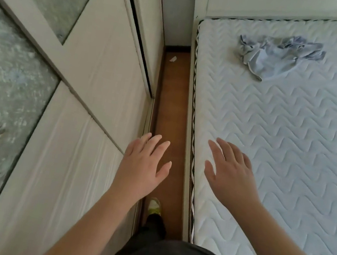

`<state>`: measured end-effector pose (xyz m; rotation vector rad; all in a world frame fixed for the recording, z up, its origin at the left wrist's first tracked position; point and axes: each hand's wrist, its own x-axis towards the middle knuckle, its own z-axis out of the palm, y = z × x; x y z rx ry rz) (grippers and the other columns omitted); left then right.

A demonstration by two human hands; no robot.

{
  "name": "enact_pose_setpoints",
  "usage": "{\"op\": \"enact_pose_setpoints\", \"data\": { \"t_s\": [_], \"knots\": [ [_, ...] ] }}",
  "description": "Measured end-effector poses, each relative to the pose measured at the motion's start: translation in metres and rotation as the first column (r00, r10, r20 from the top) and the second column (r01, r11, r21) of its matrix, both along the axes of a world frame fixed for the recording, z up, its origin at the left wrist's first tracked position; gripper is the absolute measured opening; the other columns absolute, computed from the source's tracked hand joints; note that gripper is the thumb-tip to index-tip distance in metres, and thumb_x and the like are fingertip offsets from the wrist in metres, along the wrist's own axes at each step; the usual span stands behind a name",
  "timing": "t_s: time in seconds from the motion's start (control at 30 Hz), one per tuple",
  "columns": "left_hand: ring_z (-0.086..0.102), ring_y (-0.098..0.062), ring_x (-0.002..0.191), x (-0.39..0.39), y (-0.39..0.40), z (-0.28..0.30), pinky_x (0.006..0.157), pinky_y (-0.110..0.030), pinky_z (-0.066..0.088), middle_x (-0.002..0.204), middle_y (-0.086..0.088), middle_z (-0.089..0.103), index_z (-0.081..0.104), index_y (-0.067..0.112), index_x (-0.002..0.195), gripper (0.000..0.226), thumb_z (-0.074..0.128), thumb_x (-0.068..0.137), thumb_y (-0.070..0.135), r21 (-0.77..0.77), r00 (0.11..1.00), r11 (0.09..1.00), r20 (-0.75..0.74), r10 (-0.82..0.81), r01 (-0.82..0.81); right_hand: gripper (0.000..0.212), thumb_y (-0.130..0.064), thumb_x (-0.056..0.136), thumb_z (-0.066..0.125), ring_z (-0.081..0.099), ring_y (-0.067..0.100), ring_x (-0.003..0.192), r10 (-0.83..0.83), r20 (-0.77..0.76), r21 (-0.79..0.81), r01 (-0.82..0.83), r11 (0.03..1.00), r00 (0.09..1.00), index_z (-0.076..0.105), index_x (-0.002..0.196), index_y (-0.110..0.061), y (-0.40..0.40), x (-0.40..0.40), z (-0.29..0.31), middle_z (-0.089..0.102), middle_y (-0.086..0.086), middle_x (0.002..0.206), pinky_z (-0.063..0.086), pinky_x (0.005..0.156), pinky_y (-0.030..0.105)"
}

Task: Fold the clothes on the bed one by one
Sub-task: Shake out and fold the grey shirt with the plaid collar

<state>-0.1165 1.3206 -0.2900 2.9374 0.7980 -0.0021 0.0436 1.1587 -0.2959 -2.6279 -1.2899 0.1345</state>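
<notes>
While both hands lie flat and empty, the crumpled garment [278, 56] lies well ahead by the bed's [292, 147] far edge, nearer the right hand [231, 172] than the left hand [146, 163].

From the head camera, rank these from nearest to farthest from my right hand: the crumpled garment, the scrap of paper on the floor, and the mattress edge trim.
From the right hand:
1. Mattress edge trim, just left of it.
2. Crumpled garment, ahead on the mattress.
3. Scrap of paper, far down the floor gap, ahead-left; close to the garment's distance.

A crumpled pale garment [278, 54] lies on the quilted white mattress [294, 136].
</notes>
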Motion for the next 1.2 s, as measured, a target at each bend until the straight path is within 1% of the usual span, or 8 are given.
{"op": "enact_pose_setpoints", "data": {
  "t_s": [0.13, 0.27, 0.4, 0.53, 0.7, 0.87, 1.0, 1.2],
  "knots": [
    [0.033, -0.025, 0.141, 0.063, 0.046, -0.011, 0.115, -0.047, 0.030, 0.149, -0.002, 0.044, 0.043, 0.022, 0.145, 0.057, 0.028, 0.099, 0.053, 0.022, 0.996, 0.998, 0.062, -0.062, 0.061, 0.050, -0.039, 0.098, 0.038, 0.038, 0.026, 0.137, -0.040, -0.017, -0.068, 0.039, 0.997, 0.999, 0.044, 0.143, -0.018, 0.033, 0.032, -0.004, 0.043, 0.003, 0.149, 0.031, 0.111, 0.043],
    [0.033, -0.025, 0.141, 0.128, 0.098, -0.022, 0.115, -0.045, 0.028, 0.147, -0.003, 0.045, 0.045, 0.021, 0.143, 0.056, 0.029, 0.100, 0.052, 0.026, 0.986, 0.991, 0.099, -0.131, 0.129, 0.053, -0.043, 0.101, 0.030, 0.026, 0.022, 0.144, -0.099, -0.017, -0.130, 0.096, 0.987, 0.995, 0.033, 0.150, -0.023, 0.077, 0.063, -0.007, 0.031, -0.001, 0.156, 0.020, 0.117, 0.039],
    [0.033, -0.024, 0.141, 0.188, 0.140, -0.026, 0.116, -0.042, 0.025, 0.147, -0.003, 0.045, 0.045, 0.021, 0.143, 0.054, 0.031, 0.100, 0.050, 0.019, 0.973, 0.982, 0.138, -0.187, 0.186, 0.054, -0.044, 0.100, 0.029, 0.028, 0.024, 0.145, -0.179, -0.023, -0.110, 0.175, 0.978, 0.984, 0.035, 0.149, -0.022, 0.118, 0.089, -0.004, 0.033, 0.002, 0.156, 0.021, 0.117, 0.042],
    [0.035, -0.024, 0.140, 0.231, 0.166, -0.025, 0.114, -0.042, 0.028, 0.145, -0.003, 0.047, 0.047, 0.020, 0.141, 0.052, 0.031, 0.100, 0.048, -0.019, 0.967, 0.982, 0.178, -0.183, 0.189, 0.054, -0.044, 0.101, 0.029, 0.025, 0.024, 0.146, -0.235, -0.015, -0.120, 0.232, 0.965, 0.972, 0.032, 0.150, -0.023, 0.147, 0.115, -0.002, 0.030, 0.002, 0.158, 0.018, 0.118, 0.041],
    [0.031, -0.022, 0.143, 0.280, 0.189, -0.026, 0.117, -0.042, 0.023, 0.149, -0.003, 0.043, 0.043, 0.022, 0.143, 0.054, 0.028, 0.100, 0.050, -0.040, 0.955, 0.962, 0.132, -0.265, 0.272, 0.053, -0.042, 0.100, 0.035, 0.031, 0.025, 0.143, -0.298, 0.000, -0.081, 0.297, 0.951, 0.955, 0.038, 0.148, -0.020, 0.178, 0.159, 0.007, 0.036, 0.004, 0.155, 0.024, 0.116, 0.042],
    [0.034, -0.024, 0.142, 0.334, 0.221, -0.029, 0.116, -0.043, 0.027, 0.148, -0.003, 0.046, 0.045, 0.025, 0.141, 0.054, 0.027, 0.099, 0.053, -0.009, 0.925, 0.930, 0.104, -0.365, 0.368, 0.053, -0.041, 0.100, 0.036, 0.030, 0.025, 0.144, -0.362, 0.000, -0.047, 0.362, 0.931, 0.932, 0.038, 0.149, -0.020, 0.212, 0.226, -0.003, 0.034, 0.003, 0.156, 0.022, 0.116, 0.042],
    [0.025, -0.024, 0.146, 0.389, 0.256, -0.028, 0.118, -0.042, 0.020, 0.154, -0.002, 0.037, 0.036, 0.028, 0.146, 0.055, 0.027, 0.099, 0.055, -0.023, 0.888, 0.888, -0.010, -0.460, 0.459, 0.052, -0.040, 0.099, 0.040, 0.034, 0.026, 0.142, -0.422, -0.025, -0.023, 0.421, 0.907, 0.906, 0.042, 0.146, -0.018, 0.244, 0.285, -0.007, 0.039, 0.004, 0.153, 0.025, 0.115, 0.043],
    [0.031, -0.025, 0.143, 0.451, 0.301, -0.016, 0.116, -0.042, 0.025, 0.151, -0.002, 0.041, 0.040, 0.025, 0.145, 0.056, 0.031, 0.098, 0.053, 0.012, 0.843, 0.844, -0.057, -0.535, 0.537, 0.052, -0.041, 0.097, 0.042, 0.040, 0.028, 0.138, -0.414, -0.001, -0.059, 0.413, 0.909, 0.910, 0.045, 0.144, -0.018, 0.279, 0.354, -0.004, 0.044, 0.005, 0.150, 0.031, 0.112, 0.044]
  ]
}}
